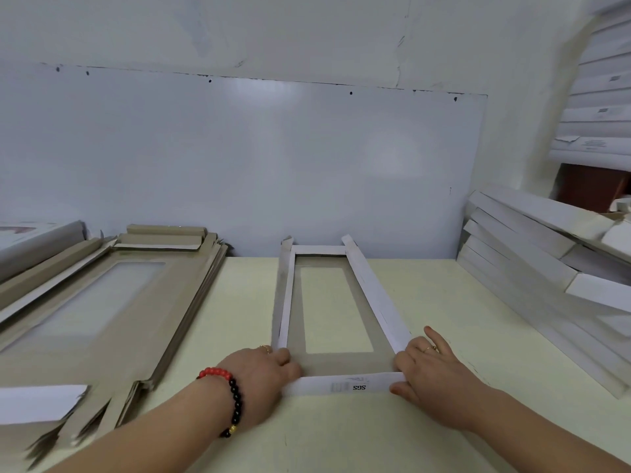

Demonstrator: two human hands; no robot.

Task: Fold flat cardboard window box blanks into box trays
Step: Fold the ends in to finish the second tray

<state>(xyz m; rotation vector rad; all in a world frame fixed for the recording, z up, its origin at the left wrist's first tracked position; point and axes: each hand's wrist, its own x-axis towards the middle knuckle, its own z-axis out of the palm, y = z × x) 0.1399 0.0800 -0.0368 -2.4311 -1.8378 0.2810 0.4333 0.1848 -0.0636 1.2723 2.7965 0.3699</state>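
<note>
table (444,421): pale yellow top against a white wall, carrying everything below
flat blanks (102,312): brown stack with window cut-outs at the left, well apart from the work
finished trays (532,264): white pile leaning at the right edge of the table
box tray (297,361): in the middle, straight ahead of both hands, long axis running away towards the wall; both long side walls and the far end wall look raised, window in the floor
near end flap (345,385): white strip with printing, lying crosswise between the two hands; probably the last wall to close
left hand (263,377): at the near left corner, fingers curled on the flap end and the side wall
right hand (426,367): at the near right corner, thumb under the flap end, forefinger stretched along the right wall
next move: likely rolling the flap away over the near end, both hands equally near
</note>
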